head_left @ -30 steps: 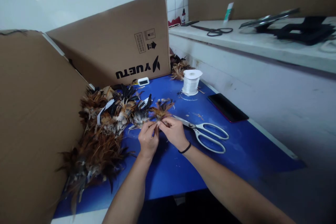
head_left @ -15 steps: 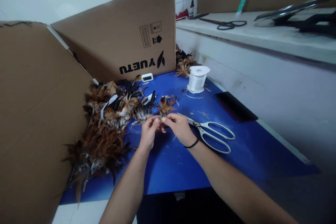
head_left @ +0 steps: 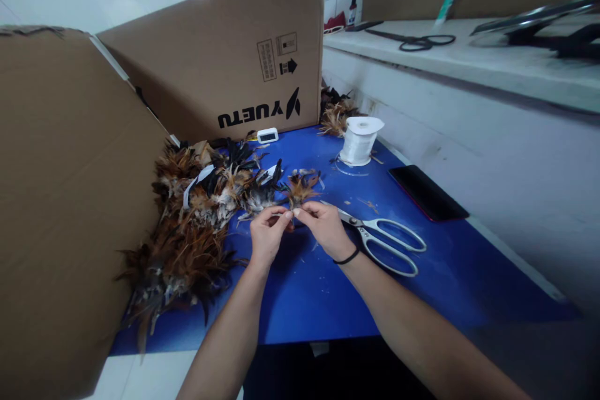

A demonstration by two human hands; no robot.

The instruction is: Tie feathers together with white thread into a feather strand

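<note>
A small bunch of brown feathers [head_left: 300,187] points away from me, its base pinched between my two hands. My left hand [head_left: 269,231] closes thumb and fingers at the base from the left. From the right, my right hand [head_left: 323,225], with a black band at the wrist, pinches the same spot. The fingertips nearly meet, and they hide the feather ends. Scissors with pale handles [head_left: 394,240] lie just right of my right hand, blades toward it. To the left spreads a large pile of brown, black and whitish feathers [head_left: 187,250] on the blue tabletop [head_left: 323,312].
A spool of white ribbon or thread [head_left: 360,144] stands at the back right, near a dark phone [head_left: 427,192]. A small white digital display [head_left: 267,135] sits before the cardboard box [head_left: 210,69]. Black scissors [head_left: 422,42] rest on the ledge [head_left: 506,69]. Another cardboard panel [head_left: 70,200] borders the left.
The view has shifted slightly, so most things appear a little farther right. Both hands stay at the base of the feather bunch, with only slight finger movement.
</note>
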